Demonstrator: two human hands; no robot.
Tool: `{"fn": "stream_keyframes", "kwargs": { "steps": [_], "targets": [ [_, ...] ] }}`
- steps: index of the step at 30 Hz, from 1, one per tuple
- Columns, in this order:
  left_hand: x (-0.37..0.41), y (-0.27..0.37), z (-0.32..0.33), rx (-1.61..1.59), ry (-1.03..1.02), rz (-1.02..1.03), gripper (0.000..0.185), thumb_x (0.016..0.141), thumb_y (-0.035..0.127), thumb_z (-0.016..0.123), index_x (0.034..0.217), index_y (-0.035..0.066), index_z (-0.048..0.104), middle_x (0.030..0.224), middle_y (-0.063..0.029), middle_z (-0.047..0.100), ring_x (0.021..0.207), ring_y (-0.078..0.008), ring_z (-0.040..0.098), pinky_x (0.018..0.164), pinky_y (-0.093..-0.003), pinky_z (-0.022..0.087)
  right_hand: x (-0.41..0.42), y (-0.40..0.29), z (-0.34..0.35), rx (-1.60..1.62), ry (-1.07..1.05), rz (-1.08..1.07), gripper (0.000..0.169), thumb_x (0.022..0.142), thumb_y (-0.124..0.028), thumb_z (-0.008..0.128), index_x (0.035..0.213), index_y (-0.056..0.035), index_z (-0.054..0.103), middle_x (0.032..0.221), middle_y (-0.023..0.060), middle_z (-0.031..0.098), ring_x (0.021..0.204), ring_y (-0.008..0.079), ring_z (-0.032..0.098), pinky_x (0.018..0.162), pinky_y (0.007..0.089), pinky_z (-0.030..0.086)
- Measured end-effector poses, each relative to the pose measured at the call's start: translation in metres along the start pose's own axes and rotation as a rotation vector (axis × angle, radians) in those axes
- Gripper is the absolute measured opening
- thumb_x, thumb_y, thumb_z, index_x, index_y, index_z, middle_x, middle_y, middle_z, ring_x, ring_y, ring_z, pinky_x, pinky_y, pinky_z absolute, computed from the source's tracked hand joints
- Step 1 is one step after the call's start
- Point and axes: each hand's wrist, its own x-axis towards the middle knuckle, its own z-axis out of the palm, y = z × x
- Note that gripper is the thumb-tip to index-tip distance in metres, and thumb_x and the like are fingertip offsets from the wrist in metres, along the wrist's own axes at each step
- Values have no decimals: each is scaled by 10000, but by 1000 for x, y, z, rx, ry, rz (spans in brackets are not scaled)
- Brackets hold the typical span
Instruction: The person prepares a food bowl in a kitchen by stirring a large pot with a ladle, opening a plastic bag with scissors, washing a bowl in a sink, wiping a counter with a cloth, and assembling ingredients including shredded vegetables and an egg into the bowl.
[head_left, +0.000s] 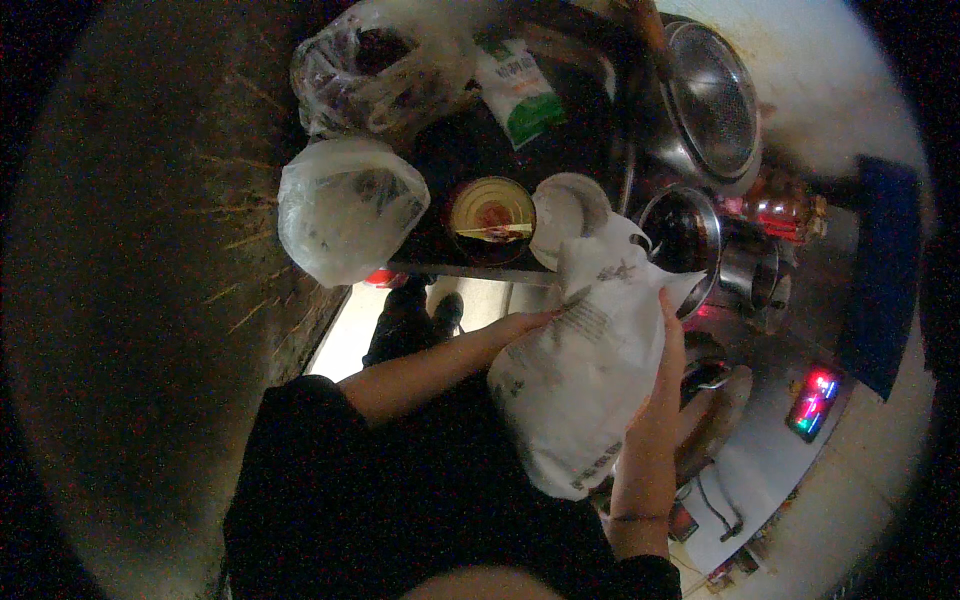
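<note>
A large, full white bag (600, 352) with dark printing lies tilted between my hands, its top end pointing away from me. My left hand (541, 321) grips it from the left side, with the fingers hidden behind the bag. My right hand (660, 382) holds the right side, fingers stretched along it toward the top. Beyond the bag's upper end is a round white container (566, 210), partly covered by it. Left of that container stands an open round tin (493, 221) with some reddish-brown residue inside.
A tied translucent plastic bag (349, 210) sits at the left, below another clear bag (382, 75). A white-and-green packet (521, 94) lies farther back. On the right are a metal strainer (716, 101), a pot of dark liquid (679, 229), metal containers (750, 274) and a lit phone (816, 403).
</note>
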Motion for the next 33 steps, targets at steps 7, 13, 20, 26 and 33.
{"fn": "stream_keyframes", "kwargs": {
  "steps": [7, 13, 20, 26, 33],
  "targets": [
    [49, -18, -40, -179, -169, 70, 543, 899, 433, 385, 1275, 41, 381, 1218, -129, 484, 1057, -226, 522, 904, -352, 425, -21, 15, 16, 220, -36, 72, 438, 837, -364, 531, 1137, -45, 511, 1057, 77, 577, 893, 219, 579, 756, 323, 478],
    [7, 10, 8, 45, -44, 157, 585, 897, 478, 357, 1284, 40, 373, 1229, -123, 476, 1076, -212, 509, 920, -325, 410, -12, 13, 19, 179, -67, 26, 459, 841, -335, 536, 1176, -29, 469, 1108, 101, 557, 932, 236, 572, 787, 335, 474],
    [10, 5, -7, -85, 141, -22, 360, 880, 301, 490, 1111, 30, 542, 1030, -101, 597, 888, -206, 592, 809, -338, 480, -6, 15, 16, 161, -72, 0, 421, 856, -306, 502, 1164, -20, 475, 1078, 95, 565, 915, 225, 576, 798, 326, 468],
    [13, 7, -14, 260, 208, -39, 658, 809, 571, 458, 1175, 26, 494, 1061, -146, 572, 884, -227, 600, 825, -334, 466, 12, 28, -2, 271, -200, 6, 407, 866, -285, 486, 1167, -11, 470, 1104, 109, 557, 946, 245, 571, 828, 346, 461],
    [23, 0, -18, 6, 72, 228, 488, 890, 401, 400, 1172, 12, 488, 1083, -145, 566, 921, -217, 594, 832, -346, 473, -7, 21, 12, 269, -79, 12, 385, 863, -230, 496, 1173, -5, 461, 1109, 116, 554, 965, 256, 564, 841, 366, 462]
  ]
}}
